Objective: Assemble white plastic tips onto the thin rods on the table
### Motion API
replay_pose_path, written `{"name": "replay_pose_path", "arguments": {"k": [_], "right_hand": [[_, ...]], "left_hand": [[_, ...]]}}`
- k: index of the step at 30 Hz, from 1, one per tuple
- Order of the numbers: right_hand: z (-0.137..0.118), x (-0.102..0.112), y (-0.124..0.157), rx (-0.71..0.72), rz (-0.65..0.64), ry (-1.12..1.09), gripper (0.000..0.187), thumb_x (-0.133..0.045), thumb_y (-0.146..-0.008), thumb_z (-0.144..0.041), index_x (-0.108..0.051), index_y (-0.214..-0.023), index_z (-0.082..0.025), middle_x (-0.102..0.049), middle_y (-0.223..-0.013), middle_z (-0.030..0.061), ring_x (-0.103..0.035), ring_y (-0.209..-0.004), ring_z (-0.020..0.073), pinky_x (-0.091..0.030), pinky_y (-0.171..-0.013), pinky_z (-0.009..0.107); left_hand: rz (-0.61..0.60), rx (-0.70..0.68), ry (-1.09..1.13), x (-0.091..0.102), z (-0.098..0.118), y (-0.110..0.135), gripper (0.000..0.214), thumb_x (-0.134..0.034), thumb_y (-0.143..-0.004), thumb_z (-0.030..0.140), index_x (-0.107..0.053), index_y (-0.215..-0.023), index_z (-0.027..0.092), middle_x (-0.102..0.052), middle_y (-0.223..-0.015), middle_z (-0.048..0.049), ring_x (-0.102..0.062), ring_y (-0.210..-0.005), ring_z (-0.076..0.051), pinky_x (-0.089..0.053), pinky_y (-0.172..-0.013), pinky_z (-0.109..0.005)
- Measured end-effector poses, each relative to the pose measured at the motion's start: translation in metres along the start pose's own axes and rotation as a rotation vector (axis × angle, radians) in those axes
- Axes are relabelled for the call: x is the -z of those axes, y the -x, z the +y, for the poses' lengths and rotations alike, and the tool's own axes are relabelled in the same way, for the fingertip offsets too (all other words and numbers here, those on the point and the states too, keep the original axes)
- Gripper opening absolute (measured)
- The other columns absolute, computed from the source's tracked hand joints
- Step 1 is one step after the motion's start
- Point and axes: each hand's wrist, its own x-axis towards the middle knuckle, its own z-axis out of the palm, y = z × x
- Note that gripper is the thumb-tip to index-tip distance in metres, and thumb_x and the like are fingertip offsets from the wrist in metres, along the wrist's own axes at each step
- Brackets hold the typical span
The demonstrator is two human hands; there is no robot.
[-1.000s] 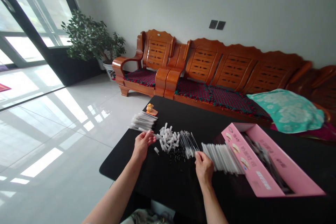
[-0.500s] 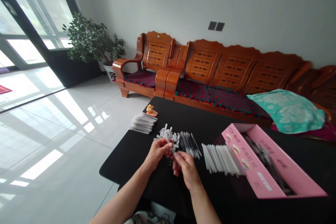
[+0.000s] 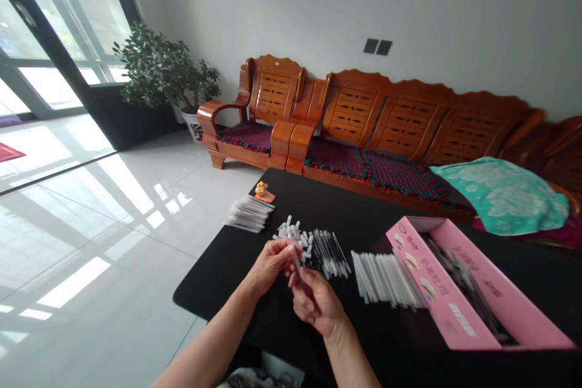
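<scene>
Both hands are closed on one slim, pale translucent piece that looks like a pen barrel (image 3: 297, 261). My left hand (image 3: 273, 264) pinches its upper end. My right hand (image 3: 318, 300) has its fingers curled round the lower part, which is mostly hidden. Just beyond the fingertips lies a heap of short white pen caps (image 3: 291, 230). Right of it are slender dark pen refills (image 3: 331, 251) with pale ends. A row of whitish translucent tubes (image 3: 386, 279) lies farther right.
The black table (image 3: 213, 282) carries a bundle of thin pale sticks (image 3: 250, 213) and a small orange figurine (image 3: 261, 189) at the left. A pink box (image 3: 436, 297) with dark strips inside stands at the right. A wooden sofa (image 3: 400, 115) runs behind the table.
My right hand has turned and curled more, sitting slightly lower around the piece. My left hand still pinches near the top. The view has shifted slightly.
</scene>
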Motion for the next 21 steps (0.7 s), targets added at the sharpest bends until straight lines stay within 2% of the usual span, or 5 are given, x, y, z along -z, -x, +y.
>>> {"name": "replay_pose_path", "arguments": {"k": [5, 10, 13, 16, 21], "right_hand": [[-0.004, -0.009, -0.001, 0.039, 0.16, 0.133, 0.038, -0.059, -0.088, -0.054, -0.057, -0.076, -0.018, -0.024, -0.042, -0.0134, -0.013, -0.033, 0.0026, -0.012, -0.033, 0.017], [-0.018, -0.019, -0.004, 0.349, 0.37, 0.779, 0.042, -0.054, -0.09, -0.054, -0.06, -0.073, -0.016, -0.04, -0.052, -0.0053, -0.033, -0.048, 0.0064, -0.023, -0.044, 0.02], [-0.02, -0.021, -0.005, 0.439, 0.423, 0.92, 0.041, -0.053, -0.091, -0.053, -0.062, -0.073, -0.017, -0.053, -0.061, -0.0002, -0.044, -0.056, 0.0099, -0.031, -0.05, 0.022], [-0.017, -0.018, -0.004, 0.284, 0.365, 0.647, 0.04, -0.056, -0.088, -0.055, -0.06, -0.074, -0.018, -0.042, -0.05, -0.006, -0.032, -0.043, 0.0063, -0.025, -0.041, 0.02], [-0.006, -0.012, -0.002, -0.008, 0.088, 0.064, 0.04, -0.056, -0.087, -0.058, -0.059, -0.079, -0.018, -0.024, -0.038, -0.014, -0.012, -0.03, 0.0041, -0.015, -0.032, 0.018]], "left_hand": [[0.135, -0.052, -0.056, -0.004, 0.006, -0.001, 0.038, -0.07, -0.08, 0.047, -0.072, -0.076, 0.01, -0.057, -0.056, -0.0015, -0.045, -0.046, -0.007, -0.035, -0.043, -0.018], [0.249, -0.058, -0.006, -0.008, 0.001, -0.005, 0.037, -0.073, -0.076, 0.048, -0.073, -0.078, 0.011, -0.057, -0.056, -0.0003, -0.047, -0.047, -0.008, -0.037, -0.045, -0.02], [0.26, -0.072, 0.012, -0.009, -0.002, -0.006, 0.036, -0.072, -0.077, 0.048, -0.073, -0.078, 0.012, -0.055, -0.054, 0.0007, -0.046, -0.047, -0.008, -0.037, -0.046, -0.02], [0.233, -0.057, 0.029, -0.007, 0.0, -0.006, 0.036, -0.073, -0.077, 0.047, -0.072, -0.077, 0.012, -0.058, -0.059, -0.0008, -0.045, -0.048, -0.007, -0.036, -0.045, -0.019], [0.103, -0.011, 0.021, -0.003, 0.007, -0.005, 0.038, -0.071, -0.079, 0.048, -0.071, -0.076, 0.01, -0.055, -0.055, -0.0002, -0.04, -0.045, -0.005, -0.031, -0.043, -0.017]]}}
